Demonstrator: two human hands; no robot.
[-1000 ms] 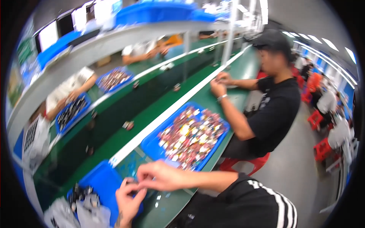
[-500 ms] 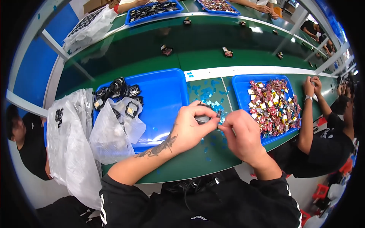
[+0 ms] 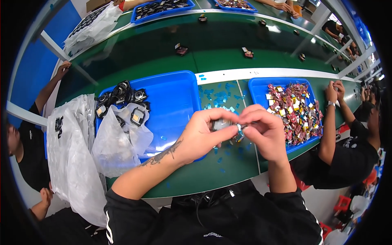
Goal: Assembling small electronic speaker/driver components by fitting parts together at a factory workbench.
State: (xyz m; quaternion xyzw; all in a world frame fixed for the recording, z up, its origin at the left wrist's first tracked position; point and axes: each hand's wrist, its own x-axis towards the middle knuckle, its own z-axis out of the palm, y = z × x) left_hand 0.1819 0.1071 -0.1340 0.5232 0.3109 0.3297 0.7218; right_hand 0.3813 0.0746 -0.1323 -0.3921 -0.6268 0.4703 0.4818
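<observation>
Over the front edge of the green bench, my left hand (image 3: 210,130) grips a small grey-and-black housing (image 3: 220,124), mostly hidden by the fingers and thumb. My right hand (image 3: 265,130) is closed in a pinch against the housing's right end, touching my left fingertips. What it pinches is too small and covered to make out. Small blue film pieces (image 3: 218,96) lie scattered on the bench behind and below my hands. To the left, a blue tray (image 3: 175,98) carries several black housings (image 3: 124,94) and a crumpled white plastic bag (image 3: 118,141).
A second blue tray (image 3: 254,87), heaped with small red, white and yellow parts (image 3: 294,112), stands at right. White plastic sheeting (image 3: 71,151) hangs over the left edge. Beyond a white rail (image 3: 228,75), assemblies (image 3: 247,52) sit on a green surface. Co-workers flank both sides.
My right hand has risen and turned, its fingers now spread along the housing's end and meeting my left fingertips. At far left, a co-worker's arm has reached up to the frame.
</observation>
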